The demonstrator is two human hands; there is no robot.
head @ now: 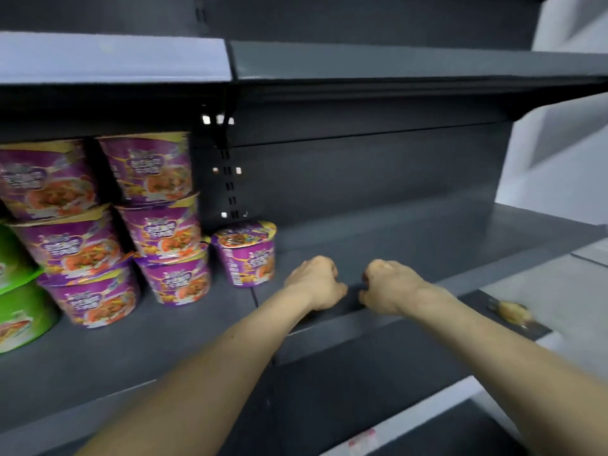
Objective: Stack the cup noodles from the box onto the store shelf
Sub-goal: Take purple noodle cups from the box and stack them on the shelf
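Head camera: my left hand (316, 283) and right hand (391, 286) hover over the shelf (411, 245), fingers curled and holding nothing, the left nearer the lone upright purple cup (246, 258) just to its left, with the stacked cups (164, 232) farther left and the box unseen.

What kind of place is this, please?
Probably a shop aisle: dark metal shelving with a slotted upright, holding stacks of identical purple cup noodles beside green cups.
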